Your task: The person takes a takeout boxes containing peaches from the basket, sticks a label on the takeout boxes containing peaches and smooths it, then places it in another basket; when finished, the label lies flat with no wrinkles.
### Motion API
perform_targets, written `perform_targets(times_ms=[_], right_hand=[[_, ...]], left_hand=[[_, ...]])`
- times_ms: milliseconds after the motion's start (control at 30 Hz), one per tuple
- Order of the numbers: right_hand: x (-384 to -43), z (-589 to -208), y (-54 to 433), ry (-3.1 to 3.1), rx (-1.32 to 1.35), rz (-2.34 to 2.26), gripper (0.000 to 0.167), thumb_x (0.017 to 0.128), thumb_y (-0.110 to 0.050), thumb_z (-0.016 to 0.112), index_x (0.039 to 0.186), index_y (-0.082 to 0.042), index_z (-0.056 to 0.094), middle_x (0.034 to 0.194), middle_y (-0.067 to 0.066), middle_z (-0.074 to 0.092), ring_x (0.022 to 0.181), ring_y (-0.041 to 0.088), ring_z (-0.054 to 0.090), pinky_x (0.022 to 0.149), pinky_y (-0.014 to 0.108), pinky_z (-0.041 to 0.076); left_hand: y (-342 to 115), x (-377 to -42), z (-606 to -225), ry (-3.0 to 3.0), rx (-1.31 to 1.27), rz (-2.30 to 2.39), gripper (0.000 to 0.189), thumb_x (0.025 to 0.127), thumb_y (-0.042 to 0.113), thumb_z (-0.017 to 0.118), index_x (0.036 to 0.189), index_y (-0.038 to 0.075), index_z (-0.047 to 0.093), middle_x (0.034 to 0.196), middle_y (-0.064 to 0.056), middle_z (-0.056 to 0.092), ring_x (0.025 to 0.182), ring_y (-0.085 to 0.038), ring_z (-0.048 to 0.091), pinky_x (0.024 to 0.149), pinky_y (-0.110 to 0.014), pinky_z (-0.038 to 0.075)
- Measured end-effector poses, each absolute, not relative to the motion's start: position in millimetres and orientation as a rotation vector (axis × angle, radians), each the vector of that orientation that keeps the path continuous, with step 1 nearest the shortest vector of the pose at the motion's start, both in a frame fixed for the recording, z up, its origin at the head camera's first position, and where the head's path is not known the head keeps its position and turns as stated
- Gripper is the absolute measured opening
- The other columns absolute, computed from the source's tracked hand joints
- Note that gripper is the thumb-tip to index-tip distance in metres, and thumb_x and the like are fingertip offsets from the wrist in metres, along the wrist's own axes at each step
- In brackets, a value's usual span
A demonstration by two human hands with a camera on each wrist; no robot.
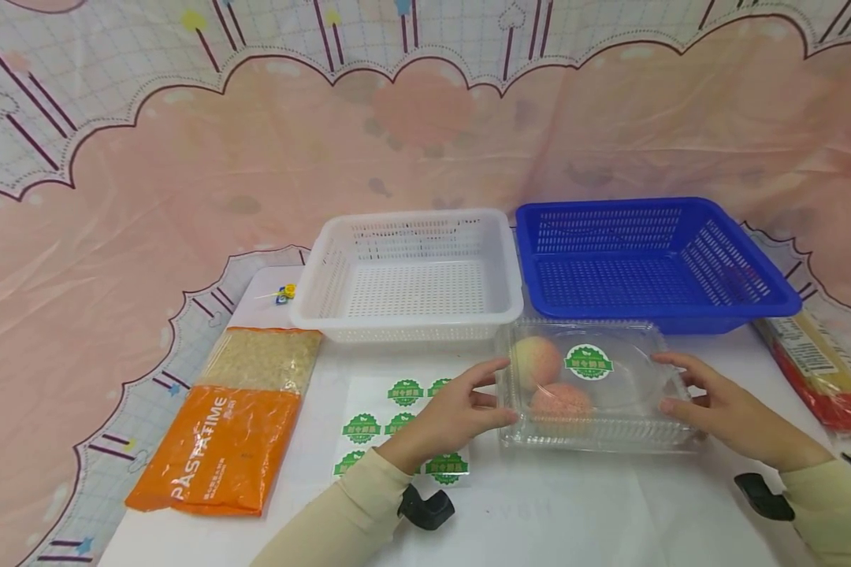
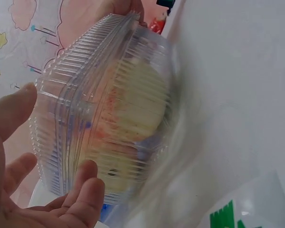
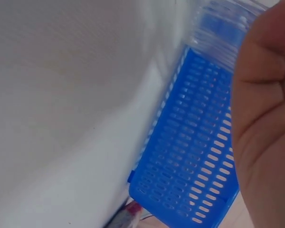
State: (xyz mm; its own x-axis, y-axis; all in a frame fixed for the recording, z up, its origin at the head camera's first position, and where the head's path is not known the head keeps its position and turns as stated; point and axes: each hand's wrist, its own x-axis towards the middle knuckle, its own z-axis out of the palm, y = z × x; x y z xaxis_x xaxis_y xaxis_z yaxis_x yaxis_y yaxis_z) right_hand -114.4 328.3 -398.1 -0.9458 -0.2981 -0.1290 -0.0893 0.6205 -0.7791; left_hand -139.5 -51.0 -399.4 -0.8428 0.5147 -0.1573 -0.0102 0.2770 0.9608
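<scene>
A clear plastic clamshell box (image 1: 627, 394) stands before the baskets with its lid down. Inside lie two peaches (image 1: 536, 362), on the left side, and a round green-and-white sticker (image 1: 589, 362) is on the lid. My left hand (image 1: 454, 409) is at the box's left end; in the left wrist view its fingers (image 2: 88, 190) are spread and loosely bent beside the ribbed wall. At the opposite end my right hand (image 1: 723, 405) holds the box by its edge, thumb on the near side. In the right wrist view, that hand hides most of its contact.
A sheet of green stickers (image 1: 362, 429) lies left of the box. Behind stand a white basket (image 1: 411, 323) and a blue basket (image 1: 659, 315). An orange pasta bag (image 1: 237, 441) is at left, a red-and-yellow packet (image 1: 823, 370) at right. A small yellow-and-blue item (image 1: 286, 294) lies near the white basket.
</scene>
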Motion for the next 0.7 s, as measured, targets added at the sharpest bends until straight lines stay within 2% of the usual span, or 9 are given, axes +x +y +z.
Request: perform_targets(times_ms=[233,600,700], right_hand=[[-108.1,-397.0,327.1,2.618,-0.241,-1.203,0.061,0.103,-0.024,0.056,0.153,-0.007,0.026,0.132,0.032,0.039,0.099,0.036,0.056,0.064,0.036,0.051],[-97.1,-391.9,326.4,2.598,-0.166,-1.181,0.060,0.105,-0.028,0.051,0.154,-0.007,0.022,0.133,0.035,0.033,0.103,0.042,0.050,0.067,0.040,0.049],[-93.5,-391.0,327.8,2.591,-0.151,-1.193,0.062,0.106,-0.029,0.049,0.155,-0.008,0.018,0.143,0.040,0.024,0.115,0.058,0.041,0.069,0.056,0.053]], left_hand=[[-50.0,-137.7,-395.1,2.124,0.451,1.562,0.069,0.087,0.023,0.080,0.148,0.031,0.048,0.145,-0.011,0.047,0.108,-0.014,0.062,0.084,-0.033,0.054],[-50.5,-135.7,-390.8,2.098,0.484,1.553,0.068,0.088,0.024,0.079,0.148,0.032,0.048,0.146,-0.010,0.047,0.110,-0.014,0.061,0.084,-0.032,0.054],[-50.4,-134.5,-389.5,2.084,0.493,1.547,0.068,0.088,0.024,0.079,0.148,0.033,0.048,0.146,-0.009,0.047,0.110,-0.013,0.061,0.084,-0.032,0.054]])
